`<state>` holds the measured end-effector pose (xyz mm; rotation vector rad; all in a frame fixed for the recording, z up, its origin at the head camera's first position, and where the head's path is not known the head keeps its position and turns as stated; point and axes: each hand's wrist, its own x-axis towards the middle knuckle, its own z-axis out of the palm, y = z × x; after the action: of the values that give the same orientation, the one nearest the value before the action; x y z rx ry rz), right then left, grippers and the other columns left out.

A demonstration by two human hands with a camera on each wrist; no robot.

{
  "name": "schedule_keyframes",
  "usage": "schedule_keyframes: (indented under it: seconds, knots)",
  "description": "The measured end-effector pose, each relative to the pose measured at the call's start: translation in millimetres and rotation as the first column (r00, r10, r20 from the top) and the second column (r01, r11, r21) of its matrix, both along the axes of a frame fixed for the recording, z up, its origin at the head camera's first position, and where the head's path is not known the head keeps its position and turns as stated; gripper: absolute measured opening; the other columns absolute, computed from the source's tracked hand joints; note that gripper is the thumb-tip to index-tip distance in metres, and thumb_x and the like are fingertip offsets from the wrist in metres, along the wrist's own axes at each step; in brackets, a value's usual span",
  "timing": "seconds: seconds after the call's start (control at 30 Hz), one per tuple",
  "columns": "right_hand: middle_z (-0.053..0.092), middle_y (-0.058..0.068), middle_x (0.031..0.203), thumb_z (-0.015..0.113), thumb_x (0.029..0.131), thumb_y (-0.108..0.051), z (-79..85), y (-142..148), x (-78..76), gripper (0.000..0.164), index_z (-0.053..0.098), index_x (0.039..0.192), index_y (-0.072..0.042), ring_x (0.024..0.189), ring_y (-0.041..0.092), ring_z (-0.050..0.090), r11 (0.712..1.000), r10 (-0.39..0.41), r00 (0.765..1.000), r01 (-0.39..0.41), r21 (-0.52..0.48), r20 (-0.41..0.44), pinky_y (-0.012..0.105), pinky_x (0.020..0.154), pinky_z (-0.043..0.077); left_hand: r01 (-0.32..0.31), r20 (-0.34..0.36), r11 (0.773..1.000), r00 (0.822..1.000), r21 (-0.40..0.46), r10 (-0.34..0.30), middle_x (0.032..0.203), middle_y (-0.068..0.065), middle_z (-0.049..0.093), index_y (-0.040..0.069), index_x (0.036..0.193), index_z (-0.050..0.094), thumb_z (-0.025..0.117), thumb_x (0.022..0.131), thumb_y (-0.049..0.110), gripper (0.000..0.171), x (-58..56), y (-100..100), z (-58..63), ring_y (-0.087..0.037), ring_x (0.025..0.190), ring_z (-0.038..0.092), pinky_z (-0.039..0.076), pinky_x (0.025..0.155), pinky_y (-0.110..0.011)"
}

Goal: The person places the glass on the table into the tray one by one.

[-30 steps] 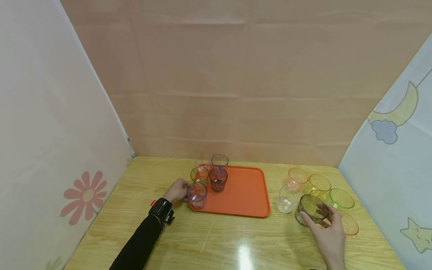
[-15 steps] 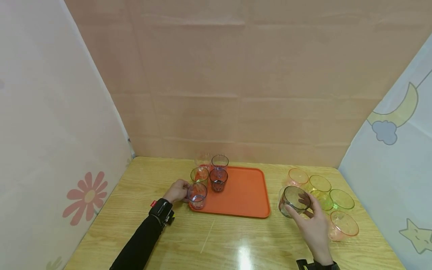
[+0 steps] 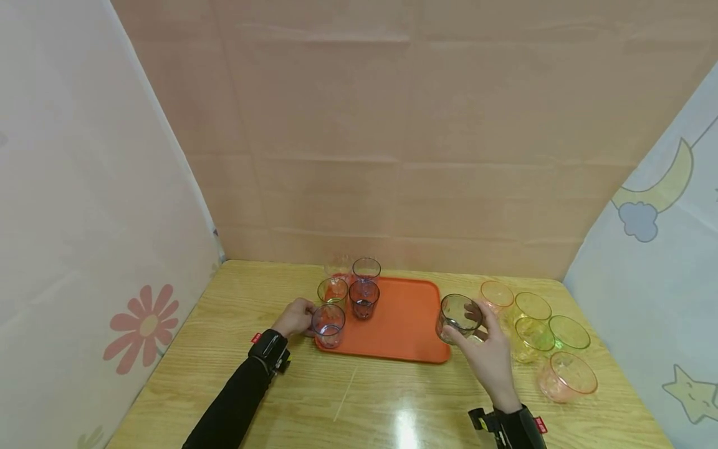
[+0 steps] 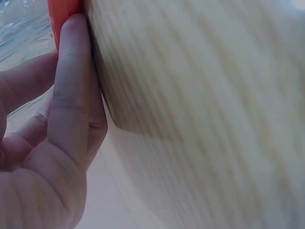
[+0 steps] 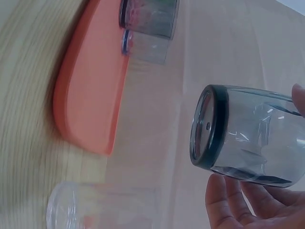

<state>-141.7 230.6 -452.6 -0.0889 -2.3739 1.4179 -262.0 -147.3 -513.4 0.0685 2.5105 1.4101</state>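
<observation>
My right hand (image 3: 489,358) holds a smoky grey tumbler (image 3: 452,325) upright by its sides, over the right edge of the orange tray (image 3: 404,324). In the right wrist view the tumbler's dark base (image 5: 217,129) hangs off the table, with fingers (image 5: 228,198) round its wall. My left hand (image 3: 294,317) grips the tray's near left corner; in the left wrist view a fingertip (image 4: 75,33) presses the tray's orange rim (image 4: 59,14). Several tinted tumblers stand on the tray's left part, among them a blue-rimmed one (image 3: 328,337) beside the left hand and a dark purple one (image 3: 364,305).
On the table's right side stand several more tumblers: an orange-rimmed one (image 3: 496,292), yellow and green ones (image 3: 568,330), and a pink one (image 3: 566,377). A clear tumbler (image 5: 105,205) shows near the tray in the right wrist view. Cloth-covered walls (image 3: 359,156) enclose the table.
My right hand has carried the grey tumbler leftward, from among the tumblers on the right to the tray's right edge. The left hand has stayed at the tray corner.
</observation>
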Motion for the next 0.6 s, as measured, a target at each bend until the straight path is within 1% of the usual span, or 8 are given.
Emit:
schedule_keyframes:
  seconds: [0.13, 0.23, 0.37, 0.43, 0.47, 0.5, 0.53, 0.6]
  knots:
    - [0.054, 0.006, 0.135, 0.079, 0.084, -0.026, -3.0, -9.6, -5.6, 0.076, 0.040, 0.148, -0.014, 0.116, 0.015, 0.046, 0.998, 0.055, 0.998, -0.054, -0.031, 0.035, 0.023, 0.091, 0.040, 0.003, -0.003, 1.000, 1.000, 0.001, -0.003, 0.079, -0.012, 0.063, -0.004, 0.090, 0.069, 0.057, 0.088, -0.008, 0.013, 0.6, 0.4, 1.2, -0.017, 0.059, 0.065, 0.059, 0.055, -0.032]
    - [0.053, 0.007, 0.138, 0.079, 0.084, -0.026, -7.3, -14.7, -10.1, 0.077, 0.039, 0.149, -0.016, 0.118, 0.018, 0.047, 0.995, 0.083, 0.996, -0.081, -0.051, 0.040, 0.021, 0.092, 0.041, 0.006, -0.002, 1.000, 1.000, 0.004, -0.006, 0.080, -0.012, 0.063, -0.004, 0.091, 0.069, 0.057, 0.088, -0.007, 0.013, 1.3, 0.3, 2.0, -0.017, 0.060, 0.065, 0.059, 0.055, -0.032]
    - [0.052, 0.009, 0.139, 0.079, 0.084, -0.025, -11.6, -19.1, -14.4, 0.077, 0.038, 0.149, -0.016, 0.120, 0.021, 0.048, 0.993, 0.106, 0.994, -0.105, -0.059, 0.011, 0.021, 0.092, 0.042, 0.011, 0.002, 1.000, 1.000, 0.012, -0.011, 0.079, -0.013, 0.062, -0.005, 0.090, 0.068, 0.058, 0.089, -0.007, 0.011, 1.8, -0.3, 2.6, -0.017, 0.059, 0.065, 0.059, 0.055, -0.032]
    - [0.051, 0.007, 0.139, 0.078, 0.085, -0.026, -16.9, -19.1, -17.7, 0.077, 0.037, 0.149, -0.018, 0.120, 0.018, 0.048, 0.992, 0.116, 0.993, -0.117, -0.039, -0.023, 0.021, 0.092, 0.043, 0.011, 0.003, 1.000, 1.000, 0.019, -0.011, 0.078, -0.013, 0.062, -0.006, 0.089, 0.068, 0.059, 0.089, -0.007, 0.009, 1.7, -0.2, 2.8, -0.017, 0.058, 0.065, 0.059, 0.055, -0.033]
    - [0.051, 0.007, 0.139, 0.078, 0.084, -0.027, -16.6, -19.9, -18.2, 0.077, 0.038, 0.149, -0.019, 0.120, 0.016, 0.048, 0.992, 0.117, 0.993, -0.118, -0.041, -0.030, 0.021, 0.092, 0.043, 0.011, 0.006, 1.000, 1.000, 0.023, -0.011, 0.078, -0.013, 0.062, -0.006, 0.088, 0.067, 0.058, 0.089, -0.007, 0.009, 1.5, -0.2, 3.0, -0.017, 0.058, 0.064, 0.059, 0.055, -0.033]
    - [0.051, 0.008, 0.139, 0.078, 0.085, -0.026, -11.0, -22.8, -16.5, 0.077, 0.037, 0.150, -0.018, 0.121, 0.017, 0.048, 0.992, 0.119, 0.992, -0.120, -0.043, -0.028, 0.022, 0.093, 0.043, 0.007, 0.012, 1.000, 1.000, 0.026, -0.008, 0.077, -0.012, 0.062, -0.005, 0.088, 0.067, 0.058, 0.089, -0.007, 0.009, 1.0, -0.1, 3.0, -0.017, 0.058, 0.064, 0.059, 0.055, -0.033]
    - [0.051, 0.007, 0.139, 0.078, 0.084, -0.026, -10.6, -23.3, -17.0, 0.077, 0.038, 0.149, -0.019, 0.121, 0.016, 0.048, 0.991, 0.120, 0.992, -0.121, -0.048, -0.029, 0.021, 0.093, 0.043, 0.008, 0.011, 1.000, 1.000, 0.024, -0.008, 0.077, -0.011, 0.062, -0.005, 0.087, 0.067, 0.057, 0.089, -0.008, 0.011, 0.5, 0.2, 2.7, -0.016, 0.057, 0.064, 0.059, 0.055, -0.033]
    - [0.051, 0.008, 0.139, 0.078, 0.084, -0.026, -10.1, -24.5, -17.9, 0.078, 0.037, 0.150, -0.018, 0.121, 0.017, 0.048, 0.990, 0.127, 0.991, -0.129, -0.051, -0.030, 0.024, 0.093, 0.044, 0.007, 0.014, 1.000, 1.000, 0.023, -0.007, 0.076, -0.011, 0.062, -0.005, 0.086, 0.066, 0.056, 0.089, -0.009, 0.012, -0.2, 0.9, 2.5, -0.016, 0.056, 0.063, 0.059, 0.054, -0.034]
